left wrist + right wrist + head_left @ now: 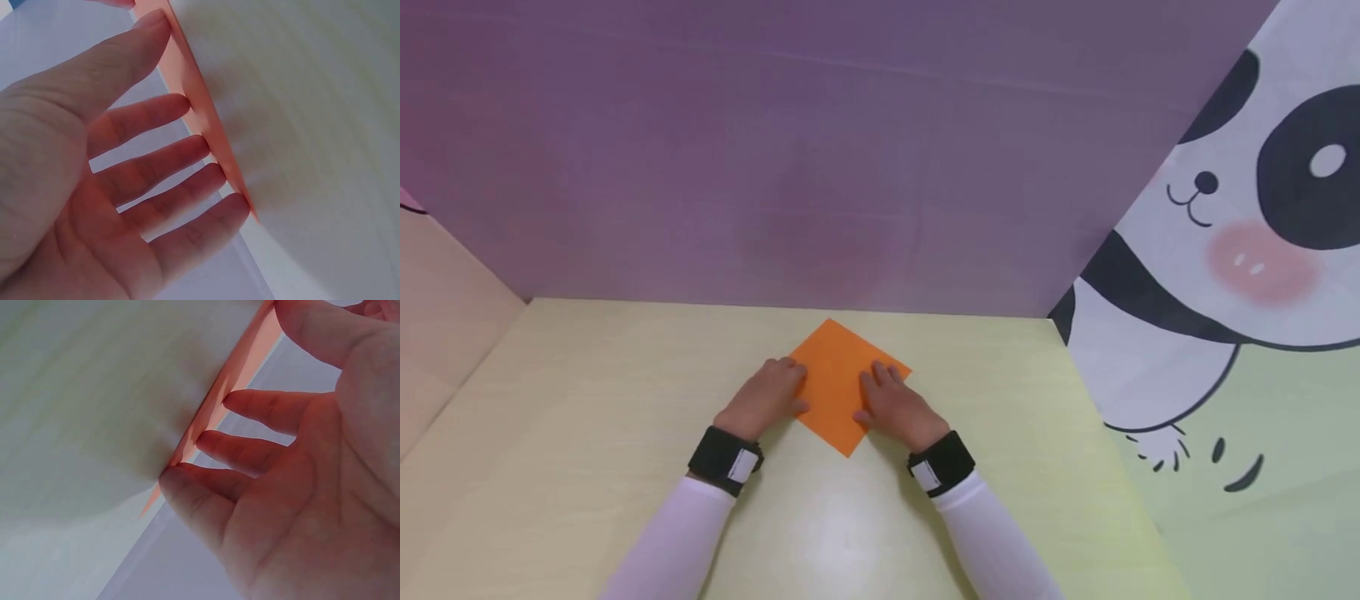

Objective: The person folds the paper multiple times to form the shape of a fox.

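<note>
A square sheet of orange paper (835,375) lies flat on the pale table, turned so one corner points toward me. My left hand (767,393) rests on its left side, fingertips touching the paper. On the right side my right hand (898,408) touches it the same way. In the left wrist view the left hand (119,169) has its fingers spread and fairly straight, tips and thumb along the orange sheet (194,94). The right wrist view has the right hand (294,462) with fingertips against the sheet (250,353). Neither hand curls round it.
The wood-grained table (587,433) runs back to a purple cloth wall (775,167). A panda-printed sheet (1157,358) hangs along the right side, and a pale pink panel (452,317) stands at the left. Black bands are on both wrists.
</note>
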`<action>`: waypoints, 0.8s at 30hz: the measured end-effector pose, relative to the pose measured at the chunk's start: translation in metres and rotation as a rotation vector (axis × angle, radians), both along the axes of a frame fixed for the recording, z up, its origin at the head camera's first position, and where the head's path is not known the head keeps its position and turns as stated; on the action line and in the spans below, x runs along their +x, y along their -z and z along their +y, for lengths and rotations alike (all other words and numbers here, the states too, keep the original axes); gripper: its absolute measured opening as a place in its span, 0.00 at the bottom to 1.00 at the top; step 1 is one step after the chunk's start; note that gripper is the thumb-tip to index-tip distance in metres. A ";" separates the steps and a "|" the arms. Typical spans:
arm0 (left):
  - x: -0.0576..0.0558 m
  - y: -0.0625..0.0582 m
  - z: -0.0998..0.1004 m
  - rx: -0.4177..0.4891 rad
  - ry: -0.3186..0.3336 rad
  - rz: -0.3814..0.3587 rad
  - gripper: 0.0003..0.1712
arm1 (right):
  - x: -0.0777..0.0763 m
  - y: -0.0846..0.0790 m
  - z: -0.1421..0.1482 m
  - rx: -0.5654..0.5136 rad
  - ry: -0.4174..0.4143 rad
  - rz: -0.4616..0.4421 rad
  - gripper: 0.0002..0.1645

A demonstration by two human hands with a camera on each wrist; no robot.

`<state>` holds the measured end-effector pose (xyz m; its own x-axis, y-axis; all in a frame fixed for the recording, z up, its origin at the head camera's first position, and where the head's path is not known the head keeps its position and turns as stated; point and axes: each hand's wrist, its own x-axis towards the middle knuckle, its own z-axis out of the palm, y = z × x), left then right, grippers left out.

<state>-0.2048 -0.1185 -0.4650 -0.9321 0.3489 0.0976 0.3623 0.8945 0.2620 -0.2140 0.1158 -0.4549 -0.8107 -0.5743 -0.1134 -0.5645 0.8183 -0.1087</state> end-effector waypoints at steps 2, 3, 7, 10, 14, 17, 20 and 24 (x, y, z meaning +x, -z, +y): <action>-0.002 0.001 -0.002 0.006 -0.014 -0.010 0.17 | -0.001 0.000 -0.001 0.007 -0.001 0.015 0.38; -0.002 0.001 -0.003 0.009 -0.020 -0.014 0.17 | -0.001 0.001 -0.001 0.006 -0.006 0.031 0.38; -0.005 0.000 -0.006 0.020 -0.045 -0.042 0.17 | 0.006 0.005 0.001 0.015 -0.047 0.106 0.30; -0.005 -0.001 -0.007 0.029 -0.052 -0.054 0.17 | 0.013 0.004 0.004 0.034 -0.100 0.157 0.22; -0.006 -0.003 -0.007 0.031 -0.058 -0.056 0.17 | 0.023 -0.001 0.005 0.048 -0.159 0.219 0.13; -0.006 -0.003 -0.008 0.036 -0.065 -0.073 0.17 | 0.026 -0.003 0.004 0.035 -0.215 0.263 0.07; -0.007 -0.003 -0.009 0.047 -0.066 -0.105 0.17 | 0.027 -0.002 0.003 0.018 -0.261 0.271 0.06; -0.015 -0.004 -0.010 0.072 -0.062 -0.106 0.17 | 0.030 -0.002 0.003 -0.011 -0.249 0.214 0.08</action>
